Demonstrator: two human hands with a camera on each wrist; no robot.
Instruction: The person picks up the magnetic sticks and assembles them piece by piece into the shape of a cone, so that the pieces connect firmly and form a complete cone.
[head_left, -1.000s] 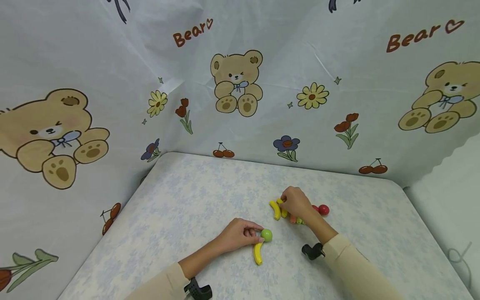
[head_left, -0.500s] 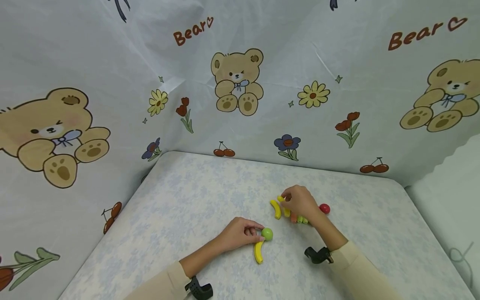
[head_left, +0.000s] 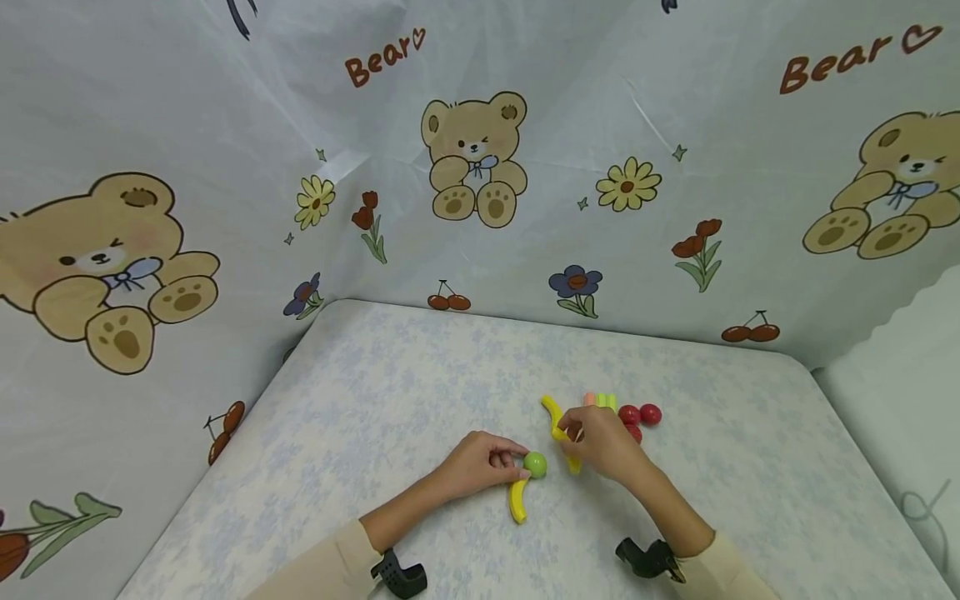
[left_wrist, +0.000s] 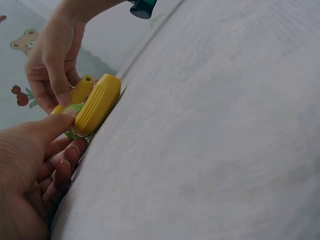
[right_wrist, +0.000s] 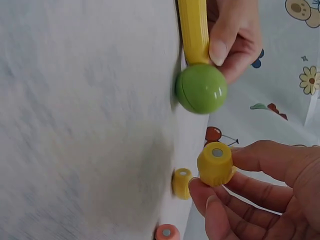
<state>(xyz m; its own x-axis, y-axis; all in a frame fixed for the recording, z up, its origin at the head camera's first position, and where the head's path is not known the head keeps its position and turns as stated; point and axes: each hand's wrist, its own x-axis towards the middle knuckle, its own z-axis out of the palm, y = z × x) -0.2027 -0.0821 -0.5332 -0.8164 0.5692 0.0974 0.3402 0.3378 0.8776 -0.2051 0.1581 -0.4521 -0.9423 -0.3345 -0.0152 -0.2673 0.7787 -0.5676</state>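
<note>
My left hand (head_left: 483,460) pinches a glossy green magnetic ball (head_left: 536,464) between thumb and fingers, low over the table. A curved yellow magnetic rod (head_left: 517,502) meets the ball and points towards me. Just to the right, my right hand (head_left: 603,440) pinches a second curved yellow rod (right_wrist: 216,167) between thumb and fingertips. A round grey magnet shows in that rod's end in the right wrist view. Its near end is a short gap from the green ball. Behind the fingers lies another yellow rod (head_left: 551,408).
Beyond my right hand lie a salmon rod (head_left: 589,399) and light green rods (head_left: 606,401). Several red balls (head_left: 651,413) sit to their right, partly hidden by the hand. A bear-print curtain (head_left: 480,267) borders the pale table (head_left: 405,375) at the back and left.
My right hand has lifted a yellow rod out of the row and brought it nearer, beside the green ball. The left hand, ball and first rod stay in place.
</note>
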